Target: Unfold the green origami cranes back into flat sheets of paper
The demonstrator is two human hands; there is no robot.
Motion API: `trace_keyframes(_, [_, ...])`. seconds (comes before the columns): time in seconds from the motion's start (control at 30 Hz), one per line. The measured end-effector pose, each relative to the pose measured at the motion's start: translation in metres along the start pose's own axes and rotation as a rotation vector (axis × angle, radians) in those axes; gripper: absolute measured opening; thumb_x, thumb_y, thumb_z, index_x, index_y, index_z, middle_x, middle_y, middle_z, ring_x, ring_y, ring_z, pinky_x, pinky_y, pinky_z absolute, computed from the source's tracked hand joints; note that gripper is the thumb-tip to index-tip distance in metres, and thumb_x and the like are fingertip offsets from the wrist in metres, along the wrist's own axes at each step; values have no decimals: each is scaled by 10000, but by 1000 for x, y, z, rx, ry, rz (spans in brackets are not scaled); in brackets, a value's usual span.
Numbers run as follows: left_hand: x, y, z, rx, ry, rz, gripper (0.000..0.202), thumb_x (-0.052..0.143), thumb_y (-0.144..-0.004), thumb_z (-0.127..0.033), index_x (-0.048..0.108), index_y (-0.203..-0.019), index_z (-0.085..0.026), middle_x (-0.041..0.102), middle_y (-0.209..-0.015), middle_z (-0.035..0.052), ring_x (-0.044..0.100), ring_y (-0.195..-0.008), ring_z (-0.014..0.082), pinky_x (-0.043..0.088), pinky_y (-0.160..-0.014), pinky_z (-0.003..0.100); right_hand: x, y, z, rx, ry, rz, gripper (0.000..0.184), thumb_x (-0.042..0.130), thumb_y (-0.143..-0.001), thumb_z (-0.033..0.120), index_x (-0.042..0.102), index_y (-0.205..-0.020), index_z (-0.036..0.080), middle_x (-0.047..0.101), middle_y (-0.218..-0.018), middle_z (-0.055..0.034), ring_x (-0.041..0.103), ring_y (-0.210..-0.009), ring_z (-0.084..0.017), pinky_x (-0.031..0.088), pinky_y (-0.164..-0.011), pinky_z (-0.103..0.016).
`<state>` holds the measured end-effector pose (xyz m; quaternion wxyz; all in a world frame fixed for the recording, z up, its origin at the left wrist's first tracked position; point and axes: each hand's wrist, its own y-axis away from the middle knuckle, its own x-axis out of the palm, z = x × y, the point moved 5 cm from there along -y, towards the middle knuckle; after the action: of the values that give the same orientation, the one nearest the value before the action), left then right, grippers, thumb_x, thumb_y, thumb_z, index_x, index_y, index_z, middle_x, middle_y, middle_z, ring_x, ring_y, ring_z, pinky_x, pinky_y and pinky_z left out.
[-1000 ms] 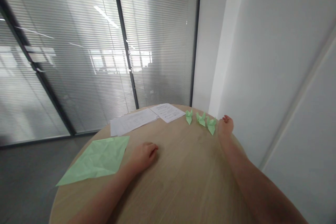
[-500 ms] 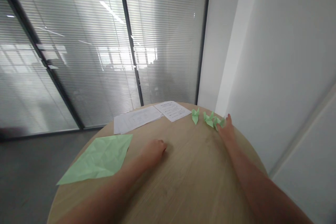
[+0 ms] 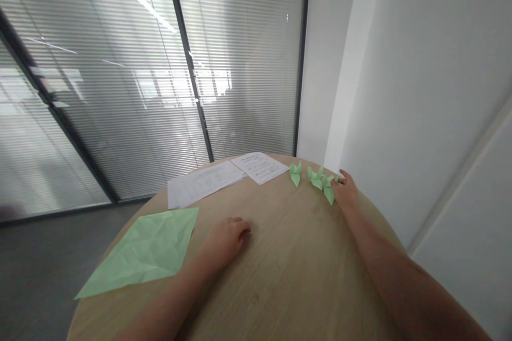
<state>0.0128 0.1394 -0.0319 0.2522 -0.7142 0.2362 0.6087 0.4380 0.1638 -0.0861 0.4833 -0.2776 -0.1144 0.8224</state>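
Green end figure [image 3: 328, 189] just reached by right hand [image 3: 346, 193], so handling seems begun; left hand [image 3: 226, 237] loosely curled, can't tell either grip.

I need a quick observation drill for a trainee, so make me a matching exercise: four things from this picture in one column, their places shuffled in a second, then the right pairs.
Things
1. Creased green sheet
2. Left hand
3. Right hand
4. Printed white sheets

Places
A. At the rightmost folded green figure
B. Along the far edge of the table
C. At the left edge of the table, nearer the viewer
D. Near the middle of the table, away from the folded figures

Right pairs
1-C, 2-D, 3-A, 4-B
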Motion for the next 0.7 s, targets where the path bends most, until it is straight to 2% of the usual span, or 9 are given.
trace_keyframes(0.07, [-1, 1, 2, 4, 43, 3, 307, 456, -831, -162, 718, -967, -247, 722, -990, 54, 648, -935, 219, 472, -836, 321, -8, 1, 0, 9, 32, -36, 514, 544, -776, 372, 630, -1236, 160, 699, -944, -105, 635, -882, -264, 461, -835, -386])
trace_keyframes(0.17, [-2, 2, 5, -9, 86, 4, 307, 464, -828, -174, 724, -975, -244, 727, -1011, 48, 652, -941, 214, 473, -847, 314, -24, 3, 13, -14, 16, -122, 478, 512, -804, 400, 662, -1185, 154, 697, -943, -108, 627, -850, -249, 460, -831, -382])
trace_keyframes(0.27, [-3, 3, 1, -2, 142, -22, 297, 472, -824, -181, 726, -967, -238, 731, -989, 39, 656, -918, 203, 478, -839, 304, -38, 9, 49, -136, -70, -131, 420, 520, -813, 426, 702, -1089, 166, 703, -950, -93, 619, -758, -206, 479, -768, -345])
trace_keyframes(0.33, [-4, 5, -4, 14, 203, -55, 283, 480, -824, -182, 725, -958, -229, 733, -964, 33, 657, -888, 192, 483, -819, 292, -41, 19, 80, -199, -149, -102, 419, 540, -824, 454, 703, -1076, 162, 694, -876, -79, 597, -699, -182, 482, -713, -317])
trace_keyframes(0.43, [-4, 9, -12, 22, 317, -108, 261, 497, -840, -201, 724, -965, -225, 736, -974, 23, 660, -888, 183, 488, -829, 289, -26, 49, 124, -265, -263, 137, 412, 588, -811, 493, 701, -1050, 178, 678, -837, -66, 575, -656, -167, 469, -628, -292])
trace_keyframes(0.5, [-3, 9, -13, -7, 418, -128, 243, 509, -857, -226, 721, -976, -220, 738, -985, 21, 664, -897, 179, 502, -826, 284, -7, 79, 146, -253, -369, 427, 371, 652, -760, 492, 708, -968, 189, 668, -807, -57, 569, -659, -170, 457, -601, -291])
trace_keyframes(0.6, [-7, 9, -6, -92, 550, -240, 251, 514, -890, -284, 709, -1026, -205, 733, -1049, 46, 665, -936, 184, 528, -814, 291, 17, 131, 165, -83, -553, 850, 343, 721, -720, 488, 687, -912, 206, 634, -722, -23, 499, -567, -135, 385, -514, -263])
trace_keyframes(0.7, [-14, 10, 2, -152, 685, -352, 310, 522, -902, -345, 675, -1123, -190, 720, -1071, 79, 667, -933, 191, 559, -735, 286, 28, 173, 173, 152, -706, 1108, 375, 760, -705, 487, 658, -916, 194, 644, -762, -15, 467, -541, -99, 312, -471, -223])
